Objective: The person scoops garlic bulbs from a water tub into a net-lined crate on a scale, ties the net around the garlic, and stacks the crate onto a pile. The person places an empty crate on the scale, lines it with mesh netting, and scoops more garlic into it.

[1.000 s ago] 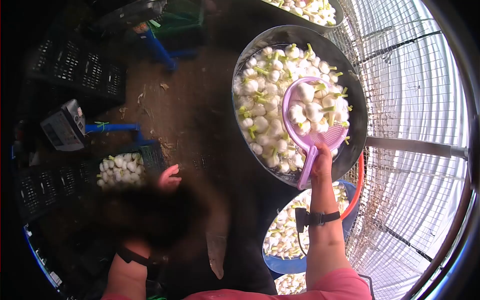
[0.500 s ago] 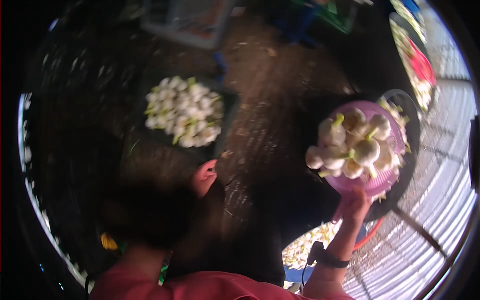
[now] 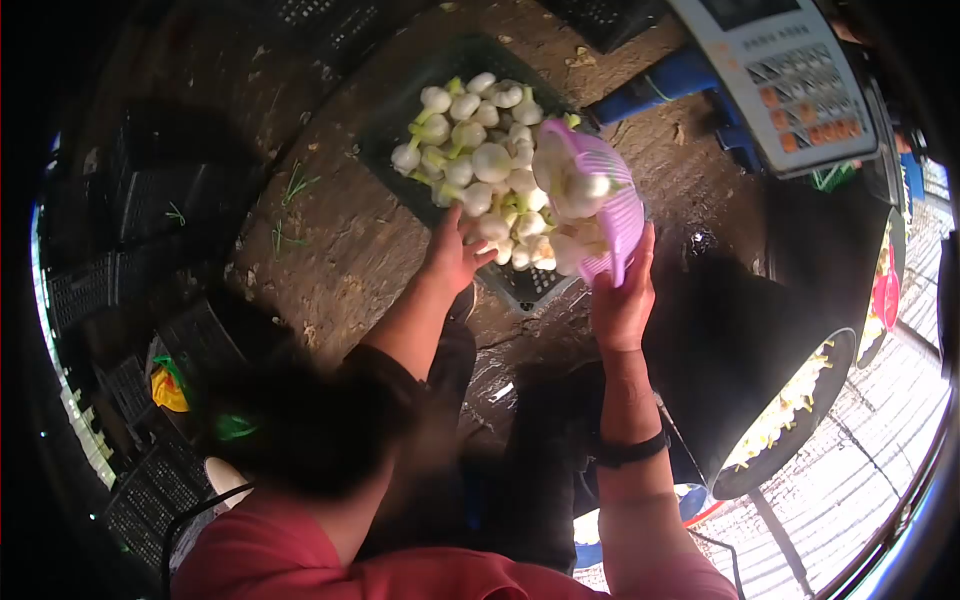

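A pink ribbed plastic basket [image 3: 622, 205] is tipped on its side over the right part of a dark crate [image 3: 385, 145]. My right hand [image 3: 625, 300] grips the basket from its near side. Several bulbs that look like fresh garlic [image 3: 585, 192] are at its mouth, facing the heap. White bulbs with short green stems [image 3: 492, 162] fill much of the crate. At the heap's near left edge is my left hand [image 3: 453, 258], open with fingers apart. Whether it touches the bulbs I cannot tell.
A scale with a keypad [image 3: 800, 90] stands at upper right on a blue post [image 3: 655, 85]. Black crates [image 3: 180, 200] line the left side. A dark tub [image 3: 845, 365] with pale pieces lies at right. A yellow item [image 3: 168, 388] sits at lower left.
The pink basket of bulbs has moved left from beside the tub to the crate and tipped over. My left hand has come to the heap's edge. The view has shifted.
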A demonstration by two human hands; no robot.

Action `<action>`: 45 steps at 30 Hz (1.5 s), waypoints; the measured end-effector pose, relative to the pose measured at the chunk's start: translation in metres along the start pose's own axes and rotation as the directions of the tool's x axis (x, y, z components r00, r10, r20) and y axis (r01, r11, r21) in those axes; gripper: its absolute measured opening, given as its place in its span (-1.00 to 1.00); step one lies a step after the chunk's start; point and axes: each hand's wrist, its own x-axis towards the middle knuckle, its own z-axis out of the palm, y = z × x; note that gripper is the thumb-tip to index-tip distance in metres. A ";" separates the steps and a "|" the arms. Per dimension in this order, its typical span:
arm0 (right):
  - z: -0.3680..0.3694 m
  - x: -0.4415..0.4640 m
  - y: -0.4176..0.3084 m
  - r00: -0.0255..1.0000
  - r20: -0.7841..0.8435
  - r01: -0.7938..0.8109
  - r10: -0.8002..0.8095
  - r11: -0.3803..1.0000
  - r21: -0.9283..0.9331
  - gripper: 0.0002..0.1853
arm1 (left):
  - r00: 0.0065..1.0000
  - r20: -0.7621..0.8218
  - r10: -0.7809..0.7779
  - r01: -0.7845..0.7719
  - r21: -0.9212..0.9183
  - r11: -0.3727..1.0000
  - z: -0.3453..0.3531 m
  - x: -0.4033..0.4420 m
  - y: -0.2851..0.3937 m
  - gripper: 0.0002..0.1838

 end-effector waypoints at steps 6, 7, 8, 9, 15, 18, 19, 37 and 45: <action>0.014 -0.007 -0.010 0.958 -0.157 0.118 -0.240 0.829 -0.547 -0.21 | 0.973 0.210 0.091 -0.127 0.164 0.978 -0.039 -0.025 0.017 -0.37; 0.010 -0.006 -0.013 0.955 -0.160 0.124 -0.249 0.828 -0.547 -0.21 | 0.978 0.197 0.070 -0.112 0.208 0.972 -0.049 -0.028 0.013 -0.38; 0.005 -0.005 -0.016 0.960 -0.185 0.101 -0.212 0.873 -0.476 -0.21 | 0.985 0.143 0.092 -0.116 0.172 0.978 -0.058 -0.032 0.006 -0.40; 0.000 0.001 -0.018 0.962 -0.207 0.083 -0.178 0.913 -0.400 -0.20 | 0.989 0.124 0.080 -0.101 0.170 0.980 -0.072 -0.032 -0.001 -0.37; -0.039 0.012 0.007 0.793 -0.398 -0.125 0.462 0.762 0.635 -0.48 | 1.000 0.021 0.004 -0.009 0.211 0.977 -0.111 -0.071 -0.026 -0.32; -0.060 -0.019 0.032 0.779 -0.259 -0.274 0.570 0.683 0.677 -0.83 | 0.999 -0.048 -0.011 0.026 0.324 0.946 -0.129 -0.081 -0.039 -0.36; -0.064 -0.030 0.030 0.731 -0.274 -0.259 0.625 0.626 0.736 -0.88 | 0.999 -0.050 0.001 0.017 0.362 0.932 -0.133 -0.086 -0.042 -0.38; -0.196 -0.174 0.107 0.620 -0.121 -0.452 0.775 0.479 0.753 -0.75 | 1.000 0.015 0.018 -0.023 0.643 0.766 -0.062 -0.098 -0.072 -0.40; -0.259 -0.330 0.197 0.485 -0.264 -0.562 0.834 0.529 0.636 -0.83 | 0.978 0.186 -0.099 -0.051 0.662 0.748 -0.036 -0.064 -0.109 -0.41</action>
